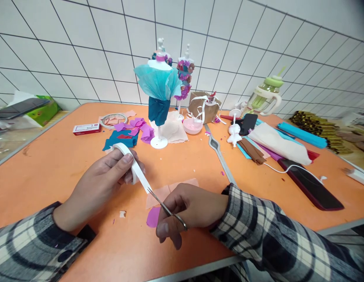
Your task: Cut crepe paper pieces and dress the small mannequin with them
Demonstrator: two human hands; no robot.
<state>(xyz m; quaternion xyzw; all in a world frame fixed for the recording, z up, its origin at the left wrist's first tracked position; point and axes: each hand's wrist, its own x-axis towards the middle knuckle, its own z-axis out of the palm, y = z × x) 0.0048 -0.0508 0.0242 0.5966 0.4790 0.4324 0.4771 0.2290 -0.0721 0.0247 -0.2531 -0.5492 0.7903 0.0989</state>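
Note:
My left hand is closed around a roll of white tape, with a strip of it stretched toward the right. In my right hand is a pair of small metal scissors. The blade tips meet the end of the tape strip. Beneath them on the table lie a pale pink paper piece and a round purple paper piece, the latter partly behind my right fingers. Beyond my hands stands a small white dress form dressed in a turquoise ruffle over dark teal paper.
Crumpled purple paper, a teal sheet and a red-white box lie at the left. Behind are a second dress form, a pink bowl and a brown paper bag. A phone and a bottle are right.

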